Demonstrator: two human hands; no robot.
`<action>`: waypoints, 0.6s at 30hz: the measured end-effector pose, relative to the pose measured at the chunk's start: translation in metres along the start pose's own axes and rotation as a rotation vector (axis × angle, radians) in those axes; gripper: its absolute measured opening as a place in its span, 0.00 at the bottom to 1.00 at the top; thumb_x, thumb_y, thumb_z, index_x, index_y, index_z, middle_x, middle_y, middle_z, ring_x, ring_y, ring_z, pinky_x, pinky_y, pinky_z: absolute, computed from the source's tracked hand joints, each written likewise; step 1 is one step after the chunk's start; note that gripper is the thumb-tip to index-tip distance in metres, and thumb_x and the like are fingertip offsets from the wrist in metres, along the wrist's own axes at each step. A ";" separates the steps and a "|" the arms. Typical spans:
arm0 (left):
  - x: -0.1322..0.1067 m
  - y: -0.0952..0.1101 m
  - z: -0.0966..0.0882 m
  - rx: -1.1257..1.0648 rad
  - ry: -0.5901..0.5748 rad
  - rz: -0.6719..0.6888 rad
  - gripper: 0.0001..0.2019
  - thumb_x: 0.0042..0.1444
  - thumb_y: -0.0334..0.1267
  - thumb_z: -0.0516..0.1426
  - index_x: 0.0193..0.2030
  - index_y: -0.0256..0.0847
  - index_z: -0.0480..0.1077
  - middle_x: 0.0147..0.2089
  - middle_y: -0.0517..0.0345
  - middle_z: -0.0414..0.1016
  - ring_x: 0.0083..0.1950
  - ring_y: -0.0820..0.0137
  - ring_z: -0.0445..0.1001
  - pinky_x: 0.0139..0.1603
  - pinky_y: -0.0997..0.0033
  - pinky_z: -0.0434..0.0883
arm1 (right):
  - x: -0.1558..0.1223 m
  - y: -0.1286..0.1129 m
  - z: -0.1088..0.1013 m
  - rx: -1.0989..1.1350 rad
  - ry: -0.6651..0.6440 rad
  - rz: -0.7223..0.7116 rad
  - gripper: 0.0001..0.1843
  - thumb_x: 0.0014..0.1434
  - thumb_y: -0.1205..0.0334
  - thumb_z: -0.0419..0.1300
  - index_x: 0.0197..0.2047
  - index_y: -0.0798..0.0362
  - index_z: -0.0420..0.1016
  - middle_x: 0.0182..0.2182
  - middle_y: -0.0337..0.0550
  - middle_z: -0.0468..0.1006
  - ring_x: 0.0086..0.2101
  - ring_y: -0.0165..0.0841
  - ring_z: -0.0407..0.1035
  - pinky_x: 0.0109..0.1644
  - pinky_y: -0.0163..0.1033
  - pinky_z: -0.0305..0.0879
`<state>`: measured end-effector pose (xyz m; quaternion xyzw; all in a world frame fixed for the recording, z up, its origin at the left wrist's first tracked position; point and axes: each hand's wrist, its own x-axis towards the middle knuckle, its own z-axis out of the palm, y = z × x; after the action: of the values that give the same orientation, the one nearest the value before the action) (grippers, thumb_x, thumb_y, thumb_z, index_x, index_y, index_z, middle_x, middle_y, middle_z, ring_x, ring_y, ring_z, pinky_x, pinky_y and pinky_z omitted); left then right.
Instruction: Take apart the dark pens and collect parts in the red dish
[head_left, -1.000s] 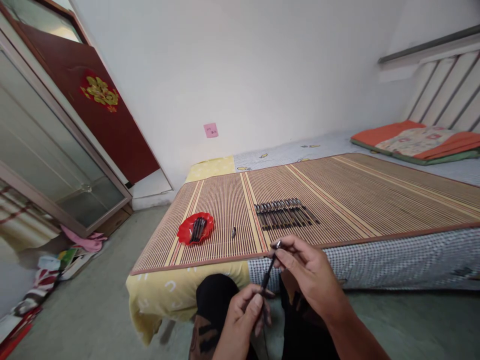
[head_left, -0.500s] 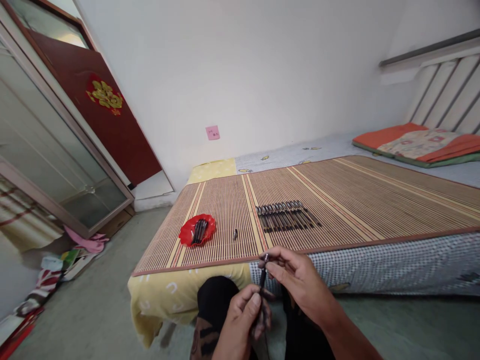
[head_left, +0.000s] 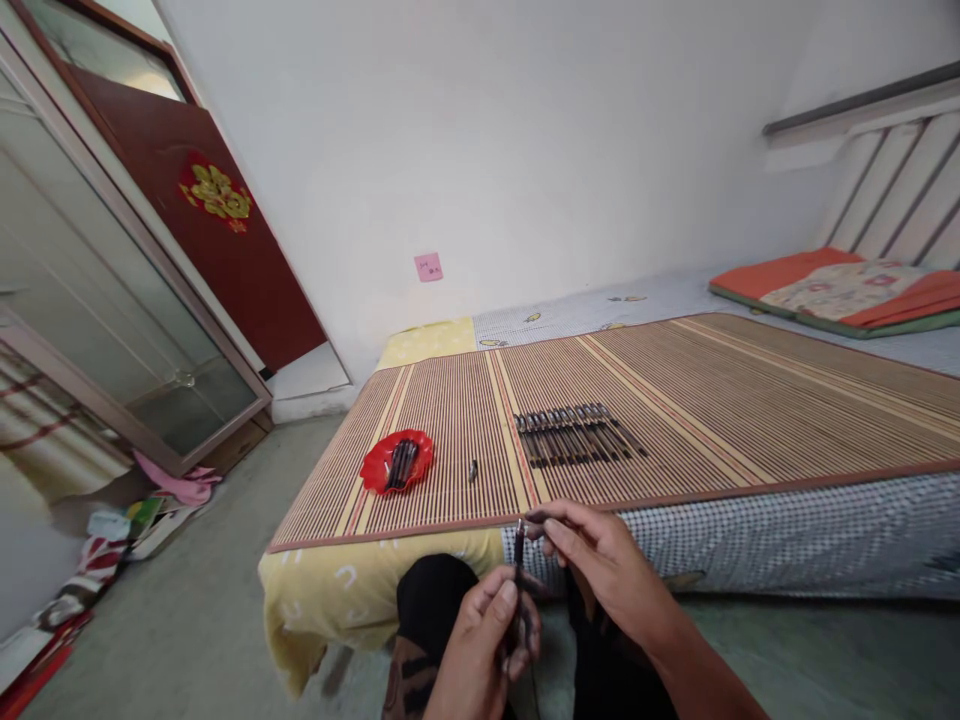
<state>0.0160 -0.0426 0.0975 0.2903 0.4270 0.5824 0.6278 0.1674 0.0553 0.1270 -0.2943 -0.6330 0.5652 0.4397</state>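
My left hand (head_left: 484,640) is closed round the lower part of a thin black pen (head_left: 518,560), held nearly upright over my knees. The fingertips of my right hand (head_left: 600,575) pinch the pen's top end. Both hands hover just in front of the bed's near edge. On the striped bamboo mat (head_left: 675,400) lies a neat row of several black pens (head_left: 577,435). A red dish (head_left: 396,463) to the left holds a few more dark pen parts. A single small dark piece (head_left: 472,470) lies between dish and row.
The bed has a yellow sheet corner (head_left: 330,600) and a checked side. An orange folded quilt (head_left: 840,290) lies at the far right. A dark red door (head_left: 202,210) and glass panel stand left, with clutter (head_left: 112,530) on the floor.
The pen has been tipped from slanted to nearly upright, and my right hand's pinch has come down and left toward my left hand. The view has shifted slightly.
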 end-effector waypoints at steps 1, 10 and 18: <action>0.000 0.000 0.000 -0.004 0.002 0.001 0.23 0.55 0.56 0.67 0.42 0.36 0.75 0.27 0.61 0.69 0.24 0.80 0.61 0.22 0.79 0.50 | 0.001 0.001 0.000 0.001 0.002 0.003 0.18 0.65 0.47 0.61 0.48 0.51 0.83 0.36 0.45 0.83 0.36 0.37 0.76 0.43 0.41 0.73; 0.002 -0.007 -0.001 -0.029 -0.022 -0.027 0.22 0.55 0.55 0.67 0.42 0.36 0.76 0.27 0.60 0.70 0.24 0.80 0.62 0.21 0.80 0.49 | -0.001 0.010 0.007 0.220 0.024 0.073 0.21 0.64 0.45 0.63 0.54 0.48 0.81 0.51 0.51 0.83 0.53 0.44 0.76 0.55 0.48 0.72; 0.004 -0.014 -0.003 -0.048 -0.052 -0.069 0.22 0.56 0.55 0.66 0.42 0.36 0.75 0.27 0.61 0.70 0.23 0.80 0.60 0.21 0.78 0.49 | 0.000 0.015 0.009 0.266 -0.017 0.097 0.19 0.63 0.46 0.65 0.51 0.48 0.83 0.49 0.49 0.84 0.53 0.43 0.75 0.61 0.49 0.67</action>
<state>0.0205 -0.0414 0.0831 0.2753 0.4064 0.5626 0.6652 0.1578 0.0545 0.1130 -0.2589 -0.5412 0.6672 0.4415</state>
